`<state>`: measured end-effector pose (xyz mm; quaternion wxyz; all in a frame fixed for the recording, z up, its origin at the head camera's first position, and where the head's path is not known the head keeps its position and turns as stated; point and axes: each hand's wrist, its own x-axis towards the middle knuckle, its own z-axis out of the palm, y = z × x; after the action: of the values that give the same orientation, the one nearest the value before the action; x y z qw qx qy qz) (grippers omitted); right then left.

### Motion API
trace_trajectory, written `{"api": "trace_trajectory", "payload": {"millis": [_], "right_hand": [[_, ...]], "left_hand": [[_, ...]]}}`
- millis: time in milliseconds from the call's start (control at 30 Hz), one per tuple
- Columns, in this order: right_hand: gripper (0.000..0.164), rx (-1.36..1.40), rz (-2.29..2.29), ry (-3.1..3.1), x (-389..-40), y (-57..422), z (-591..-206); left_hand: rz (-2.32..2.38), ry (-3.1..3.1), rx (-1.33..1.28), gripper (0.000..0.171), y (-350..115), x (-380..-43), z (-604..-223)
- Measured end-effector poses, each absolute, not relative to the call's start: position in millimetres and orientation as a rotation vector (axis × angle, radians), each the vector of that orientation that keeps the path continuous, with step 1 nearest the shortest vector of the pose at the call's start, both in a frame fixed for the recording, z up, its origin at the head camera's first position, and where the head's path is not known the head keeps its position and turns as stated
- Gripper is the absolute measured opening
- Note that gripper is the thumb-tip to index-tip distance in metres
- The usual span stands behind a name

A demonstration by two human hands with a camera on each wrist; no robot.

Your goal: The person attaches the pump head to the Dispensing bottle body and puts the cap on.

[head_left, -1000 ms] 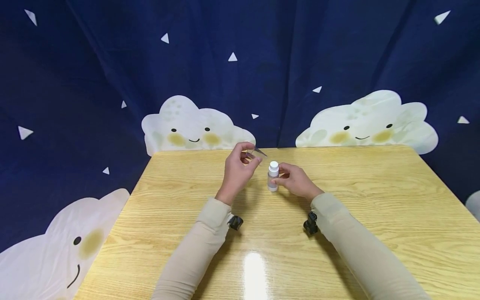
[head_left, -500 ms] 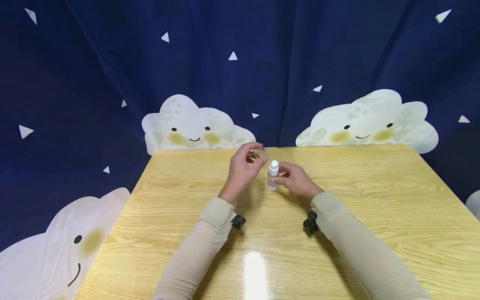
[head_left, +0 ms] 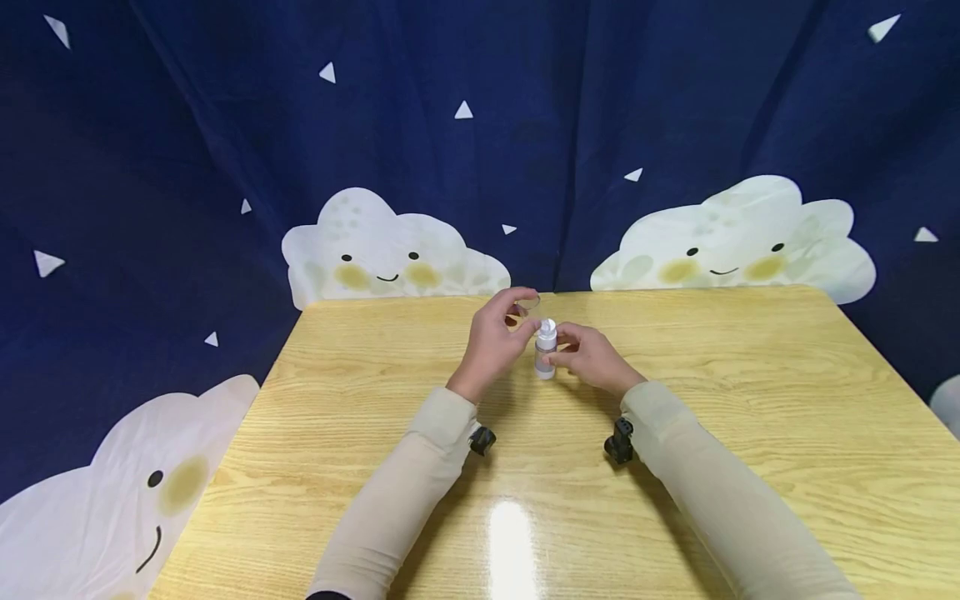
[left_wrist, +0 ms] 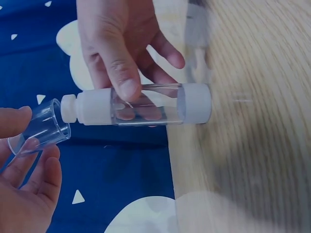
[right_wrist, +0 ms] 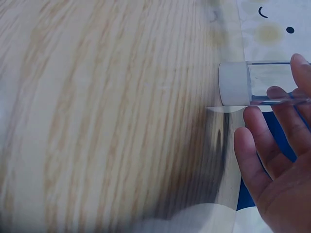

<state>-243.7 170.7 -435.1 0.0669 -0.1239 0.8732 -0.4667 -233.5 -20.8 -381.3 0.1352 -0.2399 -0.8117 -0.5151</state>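
Note:
A clear pump bottle [left_wrist: 160, 114] with a white collar, white nozzle and white base stands upright on the table. My right hand [head_left: 594, 360] grips it around its transparent middle, thumb on one side and fingers on the other. Between thumb and fingers my left hand [head_left: 498, 337] pinches a clear plastic cap [left_wrist: 44, 127]. The cap's open rim is right at the white nozzle [left_wrist: 69, 108], slightly tilted to the bottle's axis in the left wrist view. In the right wrist view only the white base [right_wrist: 234, 83] and part of the clear body show; the cap is out of that view.
The wooden table [head_left: 360, 367] reaches back to a dark blue curtain [head_left: 420, 100] printed with white clouds and triangles. A small black camera sits on each wrist. A bright light reflection lies on the table near the front.
My left hand has moved right with the clear cap, from beside the bottle to its top, turning the cap's rim downward. My right hand and the bottle have stayed in place.

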Motion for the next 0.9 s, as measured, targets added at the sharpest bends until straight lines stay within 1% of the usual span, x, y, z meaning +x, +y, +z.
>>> {"api": "trace_trajectory", "payload": {"millis": [900], "right_hand": [[0.027, -0.444, -1.408, 2.672, -245.9, 170.8, -436.1]], "left_hand": [[-1.238, -2.466, -0.733, 0.032, -10.1, -239.2, -389.7]]}}
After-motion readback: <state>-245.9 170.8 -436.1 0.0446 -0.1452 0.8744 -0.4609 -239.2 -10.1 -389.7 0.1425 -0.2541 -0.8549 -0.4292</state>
